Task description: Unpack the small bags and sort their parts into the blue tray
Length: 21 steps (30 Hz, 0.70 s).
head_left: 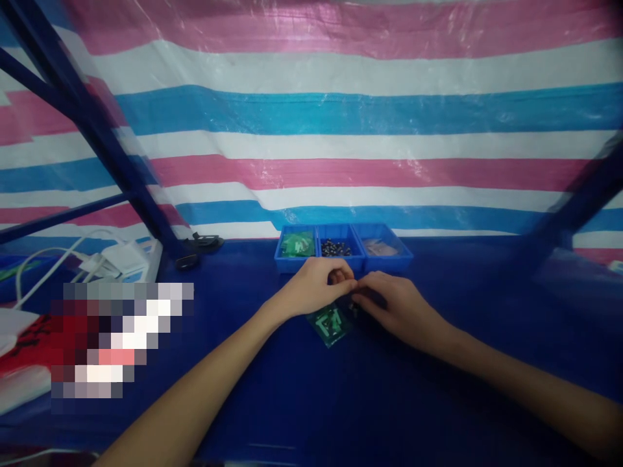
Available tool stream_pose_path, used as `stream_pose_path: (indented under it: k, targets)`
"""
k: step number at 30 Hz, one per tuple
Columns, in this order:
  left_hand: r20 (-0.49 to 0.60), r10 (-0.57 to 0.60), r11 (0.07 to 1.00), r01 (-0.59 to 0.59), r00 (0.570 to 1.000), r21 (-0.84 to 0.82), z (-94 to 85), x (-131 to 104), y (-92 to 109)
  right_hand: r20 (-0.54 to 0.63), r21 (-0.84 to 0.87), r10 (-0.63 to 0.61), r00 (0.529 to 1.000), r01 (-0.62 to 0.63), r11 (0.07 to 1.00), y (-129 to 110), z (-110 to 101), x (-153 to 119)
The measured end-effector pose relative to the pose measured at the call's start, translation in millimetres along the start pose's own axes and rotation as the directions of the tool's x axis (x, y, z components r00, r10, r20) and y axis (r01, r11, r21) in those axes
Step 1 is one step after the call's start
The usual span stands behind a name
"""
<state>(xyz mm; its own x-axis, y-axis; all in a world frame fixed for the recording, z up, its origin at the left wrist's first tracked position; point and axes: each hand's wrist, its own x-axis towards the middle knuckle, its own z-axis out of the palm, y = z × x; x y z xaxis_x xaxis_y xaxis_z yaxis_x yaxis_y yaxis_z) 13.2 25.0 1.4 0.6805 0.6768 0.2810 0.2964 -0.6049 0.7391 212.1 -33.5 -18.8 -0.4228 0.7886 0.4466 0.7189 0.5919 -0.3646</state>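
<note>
My left hand (pixel 321 283) and my right hand (pixel 402 305) meet in front of the blue bins, fingers curled and tips almost touching. Both are closed in a pinch. What sits between the fingertips is too small and hidden to make out. Just under my right fingers shows a small dark and shiny piece (pixel 354 310). A flat green packet with white marks (pixel 331 326) lies on the blue table below my left hand, its upper part covered by the hand.
Behind my hands stand three blue bins: one with green packets (pixel 298 244), one with small black-and-silver parts (pixel 335 248), one with pale flat pieces (pixel 379 248). At left lie white cables with a power strip (pixel 150 259) and a red item (pixel 53 337). Dark blue frame bars (pixel 107 155) flank the table.
</note>
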Motion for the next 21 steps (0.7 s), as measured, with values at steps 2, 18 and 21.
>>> stream_pose_path:
  k: [2, 18, 21]
  targets:
    - [-0.016, -0.013, 0.997, 0.011, 1.000, -0.078, 2.6, 0.8, 0.2, -0.042, 0.035, 0.016, 0.999, -0.014, 0.999, 0.2, -0.8, 0.6]
    - [0.008, -0.061, 0.962, 0.061, 0.998, -0.267, 5.7, 3.8, -3.5, -0.127, 0.067, 0.040, 0.991, -0.032, 0.997, 0.4, -4.4, -0.4]
    - [0.011, -0.036, 0.962, 0.038, 0.999, -0.269, 4.7, 3.9, -4.9, -0.152, 0.062, 0.055, 0.987, -0.046, 0.997, -0.1, -6.8, 0.7]
